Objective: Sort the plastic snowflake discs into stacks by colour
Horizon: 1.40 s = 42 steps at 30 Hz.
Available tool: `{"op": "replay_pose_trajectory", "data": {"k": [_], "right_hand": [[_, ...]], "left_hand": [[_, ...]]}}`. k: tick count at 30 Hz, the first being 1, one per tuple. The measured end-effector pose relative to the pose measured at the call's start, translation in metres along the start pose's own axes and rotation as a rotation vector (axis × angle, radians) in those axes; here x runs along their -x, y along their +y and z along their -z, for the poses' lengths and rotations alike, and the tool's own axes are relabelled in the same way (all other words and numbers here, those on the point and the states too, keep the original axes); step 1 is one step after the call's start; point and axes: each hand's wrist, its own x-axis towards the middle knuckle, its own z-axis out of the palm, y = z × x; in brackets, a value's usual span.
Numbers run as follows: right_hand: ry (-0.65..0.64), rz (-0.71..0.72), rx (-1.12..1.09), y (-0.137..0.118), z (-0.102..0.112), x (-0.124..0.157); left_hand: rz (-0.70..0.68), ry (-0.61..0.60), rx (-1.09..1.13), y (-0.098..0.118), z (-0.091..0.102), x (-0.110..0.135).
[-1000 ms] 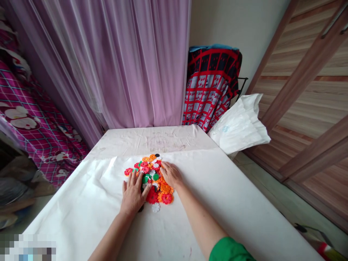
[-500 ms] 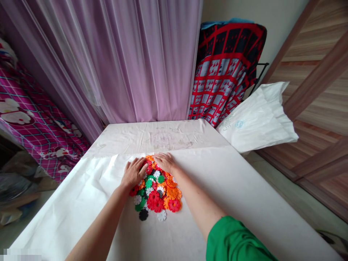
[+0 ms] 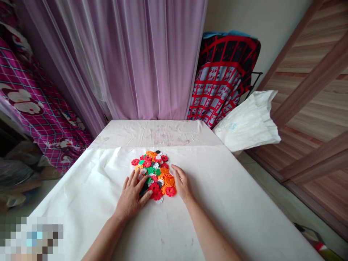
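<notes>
A heap of notched plastic discs, the snowflake-shaped building kind [image 3: 155, 170], lies on the white tablecloth in red, orange, green, white and black. My left hand [image 3: 133, 194] rests at the heap's near left side, fingers spread, its fingertips touching the discs and covering some of them. On the right side my right hand [image 3: 181, 181] stands on edge against the heap, fingers stretched out, with the palm turned towards the discs. Neither hand grips a disc that I can see.
The white-covered table [image 3: 233, 192] stretches to a purple curtain [image 3: 152, 65]. A white bag [image 3: 248, 121] leans at its right edge, near a red checked cloth [image 3: 217, 79]. Wooden doors [image 3: 307, 108] stand at right; a magenta patterned cloth [image 3: 35, 98] hangs at left.
Both hands have come back from the heap's far end to its near left and right sides. The heap's near edge is pushed in a little, and its far discs now show.
</notes>
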Motion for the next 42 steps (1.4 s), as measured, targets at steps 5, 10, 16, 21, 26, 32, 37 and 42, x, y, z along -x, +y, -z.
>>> {"op": "replay_pose_trajectory", "data": {"k": [5,10,16,21,26,32,37,42], "right_hand": [[0.117,0.004,0.194,-0.005,0.014,0.014],[-0.169,0.222,0.577,-0.028,0.01,0.02],[-0.153,0.037,0.746,-0.027,0.003,0.012],[-0.131,-0.049,0.841,-0.031,0.004,0.013],[-0.152,-0.047,0.895,-0.039,0.003,0.015],[-0.206,0.223,0.729,-0.033,0.006,0.02],[-0.085,0.241,0.593,-0.026,0.014,0.033],[-0.186,0.245,0.564,-0.027,0.018,0.049]], "left_hand": [[0.194,0.215,0.145,0.0,0.001,0.016],[0.322,0.254,0.181,0.0,0.002,0.015],[0.307,0.229,0.122,0.004,0.006,0.012],[0.337,0.19,0.045,0.008,0.01,0.007],[0.362,0.147,0.007,0.011,0.014,0.005],[0.381,0.158,0.005,0.012,0.015,0.006],[0.396,0.168,0.029,0.013,0.015,0.006],[0.39,0.175,0.083,0.013,0.017,0.006]]}}
